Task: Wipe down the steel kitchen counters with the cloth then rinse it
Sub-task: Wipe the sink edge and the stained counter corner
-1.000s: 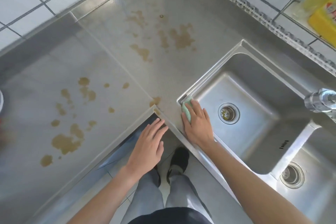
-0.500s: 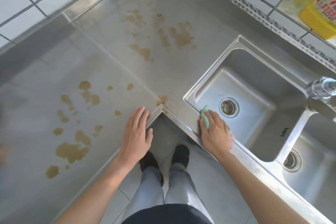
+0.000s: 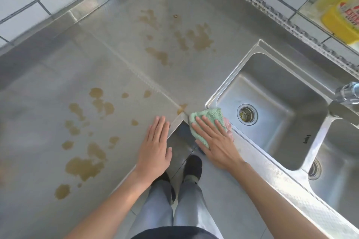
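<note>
Head view: right hand (image 3: 217, 141) pressing flat on green cloth (image 3: 208, 120), fingers (image 3: 204, 124) spread straight over it, not clenched. Cloth lying on steel tabletop (image 3: 120, 48) at inner corner edge, just beside left sink basin (image 3: 272, 106). Left hand (image 3: 155, 147) resting palm-down on tabletop edge, fingers extended, grasping nothing. Brown stains (image 3: 85, 167) spreading across left section; more stains (image 3: 196, 39) toward back corner. Yellow bottle (image 3: 342, 15) sitting on ledge, upper right. Tap (image 3: 347, 93) showing at right edge.
</note>
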`<state>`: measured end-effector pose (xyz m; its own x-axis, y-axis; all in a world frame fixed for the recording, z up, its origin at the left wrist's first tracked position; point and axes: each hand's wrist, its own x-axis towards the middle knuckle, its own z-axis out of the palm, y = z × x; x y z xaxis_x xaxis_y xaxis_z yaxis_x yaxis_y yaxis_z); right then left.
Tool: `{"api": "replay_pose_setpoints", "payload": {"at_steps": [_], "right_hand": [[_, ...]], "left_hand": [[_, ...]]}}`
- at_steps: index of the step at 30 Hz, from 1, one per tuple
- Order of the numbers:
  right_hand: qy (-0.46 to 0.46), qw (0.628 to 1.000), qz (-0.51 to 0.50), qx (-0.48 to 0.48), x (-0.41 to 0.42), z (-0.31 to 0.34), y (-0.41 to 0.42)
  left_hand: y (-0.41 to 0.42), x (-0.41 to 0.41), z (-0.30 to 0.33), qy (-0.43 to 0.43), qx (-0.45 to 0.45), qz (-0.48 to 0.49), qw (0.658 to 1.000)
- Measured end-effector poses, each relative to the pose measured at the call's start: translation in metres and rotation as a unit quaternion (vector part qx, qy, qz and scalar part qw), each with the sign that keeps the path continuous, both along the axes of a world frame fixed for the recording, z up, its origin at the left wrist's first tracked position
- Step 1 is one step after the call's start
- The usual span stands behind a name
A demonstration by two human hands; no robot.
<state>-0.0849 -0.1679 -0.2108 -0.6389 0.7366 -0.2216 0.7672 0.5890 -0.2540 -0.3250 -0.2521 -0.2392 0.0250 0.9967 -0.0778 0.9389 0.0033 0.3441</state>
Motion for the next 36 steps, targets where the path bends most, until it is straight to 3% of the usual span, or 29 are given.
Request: {"api": "replay_pose_setpoints", "payload": {"at_steps": [6, 10, 14, 19, 24, 28, 32, 36], "right_hand": [[0.031, 0.976, -0.213, -0.032, -0.090, 0.002, 0.046], [0.048, 0.992, -0.112, -0.021, -0.126, 0.001, 0.028], [0.034, 0.999, 0.002, -0.023, -0.072, 0.005, 0.002], [-0.032, 0.987, -0.153, -0.027, -0.025, 0.007, 0.023], [-0.027, 0.975, -0.219, -0.029, -0.088, -0.002, 0.065], [-0.024, 0.992, -0.125, -0.002, -0.101, -0.005, 0.043], [-0.017, 1.000, 0.015, -0.004, -0.040, -0.002, 0.021], [-0.049, 0.999, -0.003, -0.014, 0.000, 0.002, 0.059]], "left_hand": [[-0.003, -0.001, -0.007, 0.020, 0.015, -0.005, 1.000], [-0.003, 0.000, -0.005, 0.027, 0.012, 0.001, 1.000], [-0.004, -0.003, -0.005, 0.009, 0.021, -0.008, 1.000], [-0.005, -0.004, -0.006, -0.015, 0.017, -0.003, 1.000], [-0.003, -0.002, -0.004, -0.038, 0.010, 0.006, 0.999], [-0.001, 0.002, 0.001, -0.056, 0.006, 0.002, 0.998], [0.000, 0.002, 0.002, -0.091, 0.011, 0.006, 0.996], [0.017, 0.006, 0.004, -0.099, 0.016, 0.004, 0.995]]}}
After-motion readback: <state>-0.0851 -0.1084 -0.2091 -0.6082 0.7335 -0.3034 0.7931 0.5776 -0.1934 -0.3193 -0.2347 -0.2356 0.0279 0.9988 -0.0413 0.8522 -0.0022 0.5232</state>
